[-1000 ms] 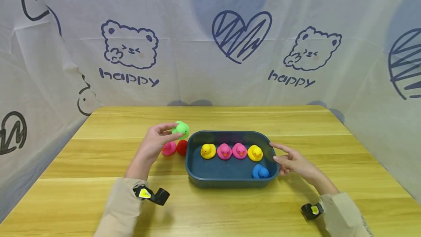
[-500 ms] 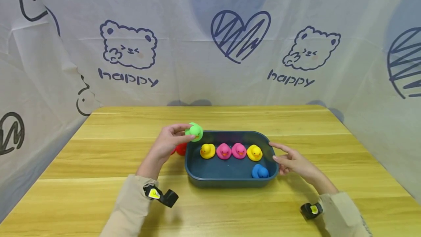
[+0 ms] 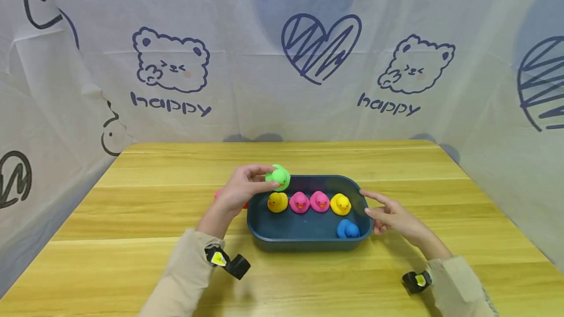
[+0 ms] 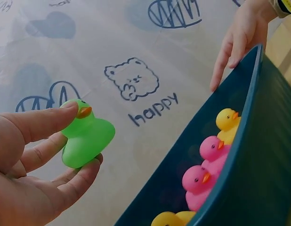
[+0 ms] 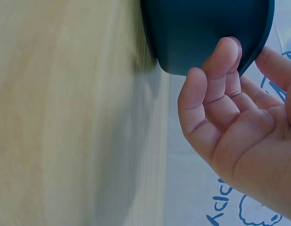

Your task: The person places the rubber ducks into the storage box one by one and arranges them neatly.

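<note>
My left hand [image 3: 240, 189] pinches a green rubber duck [image 3: 279, 178] between thumb and fingers, above the far left part of a dark blue tray [image 3: 291, 231]. The left wrist view shows the green duck [image 4: 89, 136] raised, its orange beak by the thumb. Inside the tray, a yellow duck [image 3: 276, 202], two pink ducks [image 3: 299, 203] and another yellow duck [image 3: 340, 204] form a row. A blue duck [image 3: 348, 229] sits at the near right corner. My right hand [image 3: 396, 216] touches the tray's right end, its fingers loosely bent along the outer wall in the right wrist view.
Behind my left hand, slivers of a pink duck [image 3: 218, 193] and something red [image 3: 245, 205] show on the wooden table [image 3: 110, 234], left of the tray. A white printed cloth [image 3: 246, 92] hangs beyond the table's far edge.
My left hand has carried the green duck rightward, from left of the tray to over its far left part, and now hides most of the pink and red ducks. My right hand stays put.
</note>
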Available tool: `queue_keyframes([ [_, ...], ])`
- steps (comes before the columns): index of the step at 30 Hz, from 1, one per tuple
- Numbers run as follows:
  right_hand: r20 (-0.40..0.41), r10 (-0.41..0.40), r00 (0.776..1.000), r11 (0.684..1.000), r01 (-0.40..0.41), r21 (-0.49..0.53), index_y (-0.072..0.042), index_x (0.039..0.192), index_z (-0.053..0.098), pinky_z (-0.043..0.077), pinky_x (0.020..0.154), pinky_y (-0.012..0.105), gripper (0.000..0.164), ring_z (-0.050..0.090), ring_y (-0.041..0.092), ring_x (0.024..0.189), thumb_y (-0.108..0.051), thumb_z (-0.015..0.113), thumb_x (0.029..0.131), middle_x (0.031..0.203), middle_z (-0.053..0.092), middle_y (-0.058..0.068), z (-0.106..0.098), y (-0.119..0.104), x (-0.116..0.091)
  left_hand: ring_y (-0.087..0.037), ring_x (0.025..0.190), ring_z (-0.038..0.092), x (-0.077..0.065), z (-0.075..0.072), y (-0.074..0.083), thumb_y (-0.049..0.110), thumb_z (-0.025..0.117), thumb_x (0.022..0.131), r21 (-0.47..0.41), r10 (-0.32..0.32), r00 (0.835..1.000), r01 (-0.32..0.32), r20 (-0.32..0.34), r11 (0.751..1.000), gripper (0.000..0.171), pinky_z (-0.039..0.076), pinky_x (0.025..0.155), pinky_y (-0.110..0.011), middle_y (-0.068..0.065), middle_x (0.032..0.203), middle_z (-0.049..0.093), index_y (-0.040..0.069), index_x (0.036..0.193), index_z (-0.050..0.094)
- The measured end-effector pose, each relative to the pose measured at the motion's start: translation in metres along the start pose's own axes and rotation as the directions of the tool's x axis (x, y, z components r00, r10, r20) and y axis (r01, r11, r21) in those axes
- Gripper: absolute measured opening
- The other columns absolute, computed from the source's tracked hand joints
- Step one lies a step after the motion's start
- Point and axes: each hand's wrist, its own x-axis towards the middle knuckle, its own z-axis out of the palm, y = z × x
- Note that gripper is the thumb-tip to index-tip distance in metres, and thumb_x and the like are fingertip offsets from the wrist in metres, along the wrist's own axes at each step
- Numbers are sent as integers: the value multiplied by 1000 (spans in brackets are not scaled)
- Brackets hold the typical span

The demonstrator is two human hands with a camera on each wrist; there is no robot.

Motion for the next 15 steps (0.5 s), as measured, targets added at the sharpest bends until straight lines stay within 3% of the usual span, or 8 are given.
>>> queue_keyframes([
  [8,2,1,1000,1000,-1,6,2,140,18,46,52,28,58,54,20,54,-18,48,94,62,49,6,0,0,0,-17,81,57,3,19,-2,3,66,78,-25,-2,996,5,84,1000,33,44,80,-37,-8,92,63,-6,110,58],
  [15,4,7,1000,1000,-7,3,1,140,18,46,52,28,59,54,20,54,-19,47,94,62,49,7,1,-1,0,-16,80,57,7,34,-8,3,66,78,-5,-36,989,37,141,999,32,46,74,-30,-7,92,63,-5,109,59],
])
